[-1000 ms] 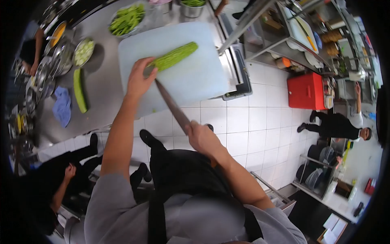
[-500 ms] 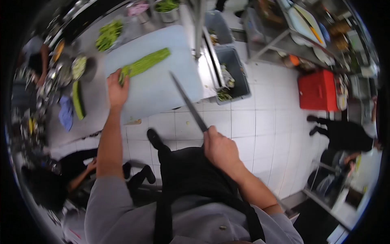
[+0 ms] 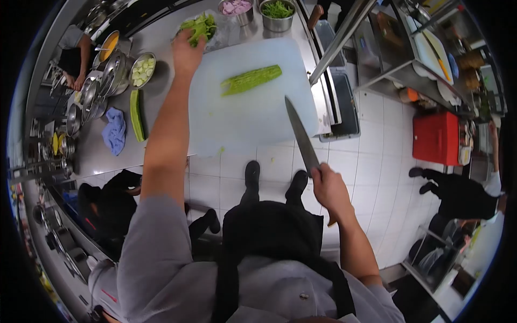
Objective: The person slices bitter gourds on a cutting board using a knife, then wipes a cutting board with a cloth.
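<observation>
My right hand point(image 3: 331, 188) grips the handle of a large kitchen knife point(image 3: 302, 137), its blade pointing up and left, past the near right of the cutting board point(image 3: 253, 121). On the white board lies a long light-green vegetable point(image 3: 252, 81), which looks finely sliced lengthwise. Beyond the board's far left corner, my left hand point(image 3: 188, 56) reaches to a pile of green vegetable pieces point(image 3: 202, 26) on clear plastic. Its fingers look apart and touch the pile; their tips are partly hidden.
Left of the board lie a dark-skinned green vegetable length point(image 3: 137, 116), a blue cloth point(image 3: 114, 132) and a bowl of pale chunks point(image 3: 142, 70). Metal containers of pink pieces point(image 3: 237, 7) and green strips point(image 3: 277, 15) stand behind. A grey bin point(image 3: 344, 107) is at right. Co-workers stand on both sides.
My left hand has left the sliced vegetable on the board and moved up to the green pile. The knife stays in my right hand, off the board. My view has shifted left.
</observation>
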The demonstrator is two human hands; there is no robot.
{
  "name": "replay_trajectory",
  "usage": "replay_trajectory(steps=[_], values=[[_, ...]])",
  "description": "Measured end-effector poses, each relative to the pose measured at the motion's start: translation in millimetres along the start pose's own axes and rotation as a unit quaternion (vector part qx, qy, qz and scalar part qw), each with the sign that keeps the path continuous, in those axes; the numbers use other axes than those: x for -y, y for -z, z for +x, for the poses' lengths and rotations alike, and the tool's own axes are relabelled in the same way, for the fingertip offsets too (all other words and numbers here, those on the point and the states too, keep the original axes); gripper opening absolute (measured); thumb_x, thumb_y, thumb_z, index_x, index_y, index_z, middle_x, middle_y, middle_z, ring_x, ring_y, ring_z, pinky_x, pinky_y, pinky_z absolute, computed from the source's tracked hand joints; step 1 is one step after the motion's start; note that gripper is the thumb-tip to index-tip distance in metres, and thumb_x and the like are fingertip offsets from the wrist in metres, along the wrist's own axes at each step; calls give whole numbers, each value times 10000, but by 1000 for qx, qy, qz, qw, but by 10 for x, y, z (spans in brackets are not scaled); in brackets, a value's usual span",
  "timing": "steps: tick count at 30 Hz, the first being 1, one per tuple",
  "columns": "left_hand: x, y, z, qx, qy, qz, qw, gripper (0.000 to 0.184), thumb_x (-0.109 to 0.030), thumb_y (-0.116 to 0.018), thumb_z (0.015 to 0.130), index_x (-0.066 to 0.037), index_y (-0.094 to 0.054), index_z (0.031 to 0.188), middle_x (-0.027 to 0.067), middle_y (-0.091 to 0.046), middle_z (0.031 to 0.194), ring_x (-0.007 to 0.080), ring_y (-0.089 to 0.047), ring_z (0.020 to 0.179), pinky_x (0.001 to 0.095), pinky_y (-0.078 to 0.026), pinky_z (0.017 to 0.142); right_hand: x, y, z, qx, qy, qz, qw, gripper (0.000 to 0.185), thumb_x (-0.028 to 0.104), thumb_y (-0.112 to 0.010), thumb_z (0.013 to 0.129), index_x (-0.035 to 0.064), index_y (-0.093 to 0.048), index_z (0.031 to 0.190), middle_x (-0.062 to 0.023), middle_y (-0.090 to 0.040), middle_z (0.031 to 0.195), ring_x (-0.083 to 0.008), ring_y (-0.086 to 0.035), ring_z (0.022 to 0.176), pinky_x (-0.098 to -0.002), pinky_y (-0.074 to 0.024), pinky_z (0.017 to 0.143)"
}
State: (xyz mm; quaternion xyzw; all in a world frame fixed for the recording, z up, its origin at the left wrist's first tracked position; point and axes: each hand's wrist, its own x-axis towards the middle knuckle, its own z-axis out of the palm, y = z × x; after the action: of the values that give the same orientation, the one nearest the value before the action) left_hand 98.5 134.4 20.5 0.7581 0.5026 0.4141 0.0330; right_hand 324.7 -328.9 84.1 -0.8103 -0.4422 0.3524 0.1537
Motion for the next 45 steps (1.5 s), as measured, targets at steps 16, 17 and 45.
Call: replay_trajectory(steps=[16, 17, 45], values=[[-260, 311, -976, 310, -36, -221, 924, 167, -96, -734, 890, -71, -703, 1052, 78, -688, 1104, 263, -688, 1020, 371, -560, 882, 1674, -1072, 2103, -141, -34, 303, 942, 406, 314, -466, 1076, -51, -586, 943, -249, -692, 740, -351, -682, 528, -450, -544, 536], [-248, 308, -962, 314, -41, -223, 922, 170, -100, -738, 886, -72, -706, 1050, 76, -691, 1099, 266, -692, 1015, 374, -559, 885, 1693, -1054, 2096, -141, -36, 303, 942, 406, 314, -466, 1076, -51, -586, 943, -249, -692, 740, -351, -682, 528, -450, -544, 536], [-174, 286, -919, 338, -91, -209, 913, 246, -135, -766, 879, -70, -714, 1111, 71, -714, 1073, 233, -706, 965, 347, -555, 908, 1337, -1142, 479, 62, -48, 158, 984, 405, 292, -490, 1038, -79, -650, 1002, -317, -689, 840, -462, -702, 782, -518, -555, 778]])
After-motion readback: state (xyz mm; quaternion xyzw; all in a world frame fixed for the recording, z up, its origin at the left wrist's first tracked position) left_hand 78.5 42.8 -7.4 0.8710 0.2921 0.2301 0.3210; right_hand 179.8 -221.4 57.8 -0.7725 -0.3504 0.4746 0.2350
